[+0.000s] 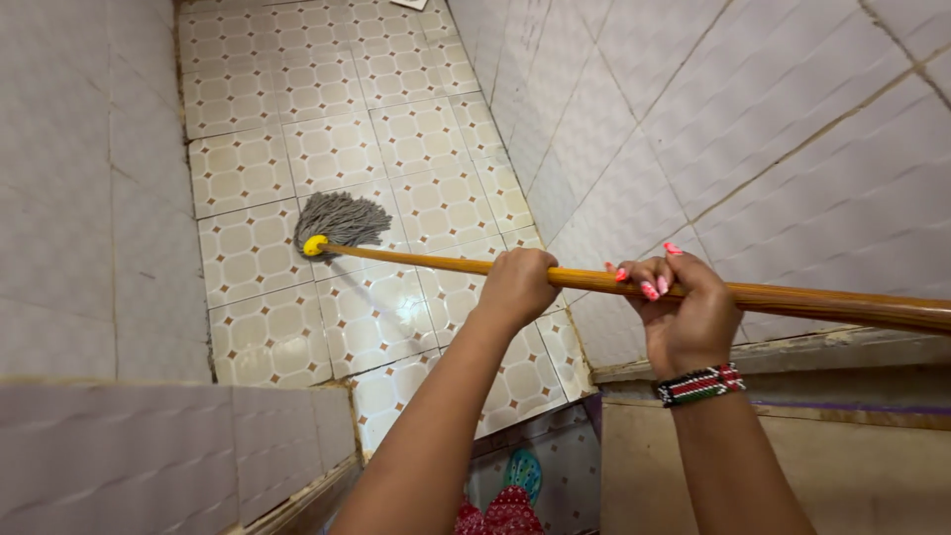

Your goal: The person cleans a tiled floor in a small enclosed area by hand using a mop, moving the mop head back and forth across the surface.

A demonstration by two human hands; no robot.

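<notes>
A mop with a long wooden handle (426,262) reaches across the view. Its grey string head (342,217), fixed by a yellow socket (314,245), rests on the wet patterned floor tiles (248,168). My left hand (517,285) grips the handle from above near its middle. My right hand (684,307), with pink painted nails and a beaded wristband, is closed round the handle further back, to the right.
Grey tiled walls stand on the left (89,198) and right (753,109) of a narrow floor strip. A low tiled ledge (168,446) crosses the foreground at left. A wooden door or panel (852,466) sits at lower right.
</notes>
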